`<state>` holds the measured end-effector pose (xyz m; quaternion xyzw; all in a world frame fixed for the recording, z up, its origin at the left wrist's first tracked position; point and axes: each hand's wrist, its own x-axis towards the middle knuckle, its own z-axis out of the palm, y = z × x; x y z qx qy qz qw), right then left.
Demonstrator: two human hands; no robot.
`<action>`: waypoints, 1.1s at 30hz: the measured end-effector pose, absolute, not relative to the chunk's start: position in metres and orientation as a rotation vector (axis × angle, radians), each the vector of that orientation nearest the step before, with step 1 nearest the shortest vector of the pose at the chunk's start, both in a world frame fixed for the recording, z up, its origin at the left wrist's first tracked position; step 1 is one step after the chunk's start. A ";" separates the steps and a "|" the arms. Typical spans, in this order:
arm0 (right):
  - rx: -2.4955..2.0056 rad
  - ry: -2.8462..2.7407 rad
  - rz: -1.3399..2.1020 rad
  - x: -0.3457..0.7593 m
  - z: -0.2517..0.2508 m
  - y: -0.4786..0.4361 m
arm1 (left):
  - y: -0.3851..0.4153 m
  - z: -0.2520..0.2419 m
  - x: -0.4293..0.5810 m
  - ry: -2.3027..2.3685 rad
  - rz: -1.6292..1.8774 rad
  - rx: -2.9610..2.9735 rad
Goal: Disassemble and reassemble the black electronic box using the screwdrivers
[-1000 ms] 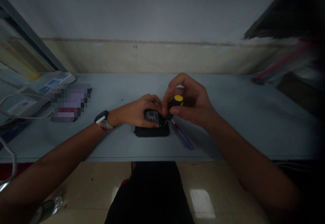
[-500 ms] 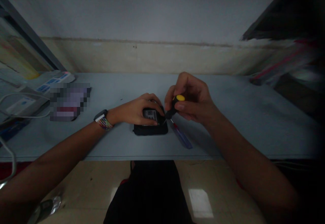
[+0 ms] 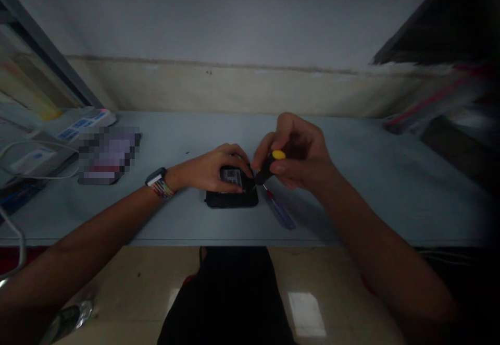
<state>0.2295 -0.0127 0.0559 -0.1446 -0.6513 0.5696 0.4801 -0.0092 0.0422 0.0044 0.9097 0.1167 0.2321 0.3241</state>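
My left hand (image 3: 219, 169) rests over a black rectangular device (image 3: 231, 200) lying on the table, thumb along the near side and fingers across the far side, pressing it steady. Between them shows a grey printed label (image 3: 233, 177). In my right hand (image 3: 302, 152) is a short black screwdriver (image 3: 267, 169) with a yellow end cap, pinched by thumb and fingers and tilted. Its lower end points at the device's right end; whether the tip touches is too dark to tell. Close by on the table lies a second screwdriver (image 3: 282, 212) with a translucent purple handle.
A pixelated phone-like object (image 3: 109, 157) lies to the left, near a white power strip (image 3: 84, 126) and a looping white cable (image 3: 42, 144). A wall (image 3: 234, 89) stands behind the table (image 3: 164, 131). A bottle (image 3: 72, 319) is on the floor at lower left.
My right hand has shifted very slightly, and the screwdriver in it has turned or tilted a little. My left hand and the device stay in place.
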 end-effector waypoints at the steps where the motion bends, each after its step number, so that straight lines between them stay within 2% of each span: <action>1: -0.353 -1.588 1.400 0.230 0.056 -0.013 | 0.042 0.004 -0.009 0.302 0.620 2.386; 6: -0.286 -1.597 1.481 0.232 0.057 -0.012 | 0.043 0.002 -0.010 0.303 0.646 2.389; 13: -0.321 -1.620 1.289 0.227 0.057 -0.010 | 0.041 0.005 -0.009 0.316 0.596 2.399; 33: -0.233 -1.639 1.415 0.231 0.061 -0.015 | 0.041 0.005 -0.008 0.312 0.610 2.396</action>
